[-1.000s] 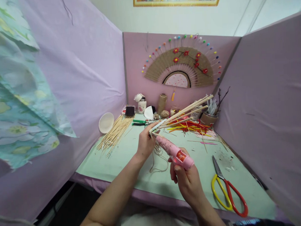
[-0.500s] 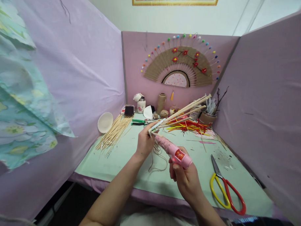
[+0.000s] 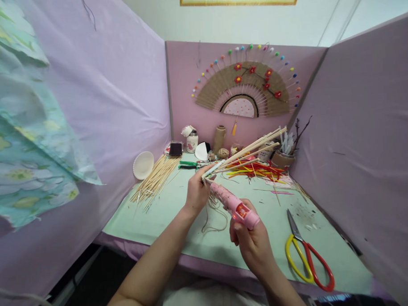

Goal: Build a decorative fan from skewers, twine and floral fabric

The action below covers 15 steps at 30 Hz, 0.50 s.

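My left hand (image 3: pixel 197 190) is closed around the near ends of a bundle of wooden sticks (image 3: pixel 249 148), which fan out toward the back right. My right hand (image 3: pixel 252 236) grips a pink hot glue gun (image 3: pixel 229 200) with an orange-red window in its body. Its nozzle tip points up and left and meets or nearly meets the stick ends beside my left fingers; exact contact is too small to tell. Thin twine (image 3: pixel 215 219) hangs below my left hand and loops on the green tabletop (image 3: pixel 166 230).
Scissors (image 3: pixel 302 245) with yellow and red handles lie at the right. Loose sticks (image 3: pixel 160 177) and a white dish (image 3: pixel 143 165) sit at the left. Green-handled pliers (image 3: pixel 188 163), red and yellow strips (image 3: pixel 265 171) and a pot (image 3: pixel 282 159) stand farther back. A decorated fan (image 3: pixel 245 87) hangs behind.
Both hands, the sticks and the glue gun hold nearly the same pose. The background has shifted very slightly in view.
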Motion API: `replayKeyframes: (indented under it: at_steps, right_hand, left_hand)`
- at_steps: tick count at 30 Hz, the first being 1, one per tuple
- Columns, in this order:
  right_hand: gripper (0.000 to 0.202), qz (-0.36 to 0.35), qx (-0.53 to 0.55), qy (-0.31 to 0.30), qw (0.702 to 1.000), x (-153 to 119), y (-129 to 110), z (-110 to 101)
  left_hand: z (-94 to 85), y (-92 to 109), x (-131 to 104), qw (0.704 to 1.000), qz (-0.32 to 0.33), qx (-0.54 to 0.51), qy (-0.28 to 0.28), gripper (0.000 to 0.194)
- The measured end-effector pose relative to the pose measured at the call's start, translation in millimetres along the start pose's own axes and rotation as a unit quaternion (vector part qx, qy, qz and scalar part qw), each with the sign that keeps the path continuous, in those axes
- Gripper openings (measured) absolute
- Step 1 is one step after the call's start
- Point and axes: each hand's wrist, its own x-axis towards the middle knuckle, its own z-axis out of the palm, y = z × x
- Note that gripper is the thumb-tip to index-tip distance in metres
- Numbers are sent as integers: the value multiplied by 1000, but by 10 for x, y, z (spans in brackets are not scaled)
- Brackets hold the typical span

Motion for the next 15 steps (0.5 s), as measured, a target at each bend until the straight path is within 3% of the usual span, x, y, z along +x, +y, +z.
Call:
replayKeyframes:
  at_steps: [6,10,15]
  right_hand:
    - [32,-1,-3,-3,1000,-33,21,-5]
    - [33,-17,-5,29,999,-109,50,-88]
    - [33,-20,16,90,996,-170,76,-291]
  left_hand:
    - [-6,-17,30,1000,-9,-22,7,27]
    - [-41,-74,82,990,-74,-92,77,25]
    - [72,-38,32,905,-171,-337,196,34]
